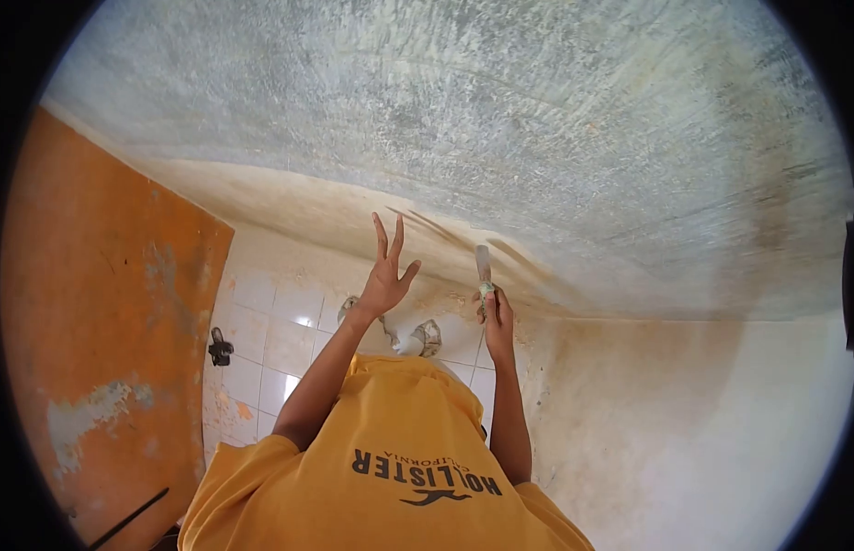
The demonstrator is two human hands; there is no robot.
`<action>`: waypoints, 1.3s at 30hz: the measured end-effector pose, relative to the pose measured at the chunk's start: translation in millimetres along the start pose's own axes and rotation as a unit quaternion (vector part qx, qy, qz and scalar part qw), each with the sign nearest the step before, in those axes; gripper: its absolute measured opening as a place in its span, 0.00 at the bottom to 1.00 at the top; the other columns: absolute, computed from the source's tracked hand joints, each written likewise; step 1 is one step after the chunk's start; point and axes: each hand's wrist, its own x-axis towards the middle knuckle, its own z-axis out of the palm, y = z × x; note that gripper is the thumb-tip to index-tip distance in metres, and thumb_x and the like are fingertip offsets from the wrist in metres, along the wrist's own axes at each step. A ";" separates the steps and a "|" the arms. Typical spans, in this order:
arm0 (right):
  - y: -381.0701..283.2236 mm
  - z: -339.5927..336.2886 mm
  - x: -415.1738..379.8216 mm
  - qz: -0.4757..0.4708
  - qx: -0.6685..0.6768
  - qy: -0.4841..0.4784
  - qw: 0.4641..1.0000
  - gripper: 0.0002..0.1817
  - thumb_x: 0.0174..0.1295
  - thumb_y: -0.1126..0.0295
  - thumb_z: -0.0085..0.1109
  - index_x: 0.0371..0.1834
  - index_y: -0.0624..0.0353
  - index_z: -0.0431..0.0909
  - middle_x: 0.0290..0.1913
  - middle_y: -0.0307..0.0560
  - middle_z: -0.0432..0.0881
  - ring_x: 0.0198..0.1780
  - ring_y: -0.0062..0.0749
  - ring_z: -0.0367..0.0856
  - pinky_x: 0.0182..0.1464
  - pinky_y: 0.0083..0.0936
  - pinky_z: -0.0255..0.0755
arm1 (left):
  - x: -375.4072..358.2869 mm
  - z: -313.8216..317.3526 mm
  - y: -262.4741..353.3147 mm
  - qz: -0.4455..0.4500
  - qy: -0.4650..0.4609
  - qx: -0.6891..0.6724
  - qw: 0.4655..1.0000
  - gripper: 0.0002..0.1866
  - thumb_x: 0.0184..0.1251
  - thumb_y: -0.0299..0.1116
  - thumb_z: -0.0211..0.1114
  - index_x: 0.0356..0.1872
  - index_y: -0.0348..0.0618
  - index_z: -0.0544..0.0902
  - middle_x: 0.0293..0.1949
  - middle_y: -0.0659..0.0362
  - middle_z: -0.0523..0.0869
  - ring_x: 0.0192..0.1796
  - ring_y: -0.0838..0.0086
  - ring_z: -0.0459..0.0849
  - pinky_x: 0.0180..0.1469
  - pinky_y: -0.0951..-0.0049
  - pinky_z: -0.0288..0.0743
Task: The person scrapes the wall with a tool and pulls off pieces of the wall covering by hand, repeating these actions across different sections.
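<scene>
The right hand (497,323) is closed round a narrow pale scraper (483,266), whose tip is held up against the stained plaster band (289,207). Just left of the scraper, the left hand (387,280) is raised empty with fingers spread wide. White wall tiles (280,321) are seen below the scraper, and an orange door (105,303) far to its left.

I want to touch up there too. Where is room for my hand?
Free: the wide grey ceiling above and right of the right hand, and the pale wall beside it. Crowded: the strip between the left hand and the scraper.
</scene>
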 end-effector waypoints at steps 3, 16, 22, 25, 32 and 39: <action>17.0 4.4 6.2 0.056 -0.045 0.027 0.997 0.21 0.84 0.53 0.46 0.50 0.61 0.78 0.27 0.38 0.78 0.24 0.20 0.67 0.28 0.23 0.63 | 4.5 -0.8 1.9 -0.003 -0.005 -0.006 1.000 0.52 0.73 0.28 0.67 0.87 0.53 0.39 0.82 0.32 0.22 0.81 0.27 0.45 0.76 0.50 0.67; 31.2 30.9 44.7 -0.150 -0.265 0.139 0.942 0.21 0.81 0.59 0.52 0.33 0.65 0.74 0.15 0.54 0.68 0.16 0.45 0.68 0.23 0.39 0.62 | 20.7 -3.6 7.9 0.023 0.047 -0.002 0.999 0.50 0.75 0.27 0.65 0.87 0.51 0.39 0.83 0.35 0.27 0.82 0.31 0.46 0.76 0.49 0.68; 30.4 28.2 42.9 -0.147 -0.242 0.155 0.947 0.20 0.81 0.59 0.52 0.35 0.66 0.77 0.15 0.55 0.68 0.16 0.44 0.67 0.23 0.38 0.61 | 19.3 0.5 3.0 -0.003 0.046 -0.007 0.999 0.49 0.75 0.26 0.63 0.87 0.51 0.40 0.84 0.35 0.29 0.83 0.33 0.46 0.78 0.51 0.65; 48.5 25.1 36.8 -0.127 -0.259 0.160 0.944 0.20 0.81 0.59 0.53 0.37 0.66 0.78 0.16 0.56 0.69 0.16 0.45 0.68 0.23 0.39 0.62 | 23.9 0.6 0.3 0.006 0.035 0.000 0.999 0.49 0.75 0.26 0.63 0.87 0.50 0.40 0.84 0.35 0.29 0.83 0.34 0.45 0.79 0.51 0.63; -15.1 52.0 68.5 -0.167 -0.249 0.106 0.948 0.21 0.81 0.57 0.53 0.38 0.67 0.79 0.16 0.57 0.71 0.17 0.45 0.72 0.24 0.39 0.63 | 25.6 -0.7 -4.8 0.010 0.020 0.023 0.999 0.49 0.75 0.27 0.64 0.86 0.49 0.39 0.83 0.33 0.28 0.83 0.32 0.42 0.80 0.52 0.60; 62.5 30.1 45.8 -0.131 -0.239 0.159 0.949 0.22 0.82 0.56 0.51 0.38 0.67 0.79 0.17 0.57 0.69 0.18 0.51 0.73 0.25 0.40 0.65 | 27.1 -12.1 -12.0 0.024 -0.029 0.074 0.997 0.49 0.76 0.29 0.64 0.86 0.43 0.39 0.82 0.29 0.31 0.84 0.33 0.35 0.83 0.40 0.45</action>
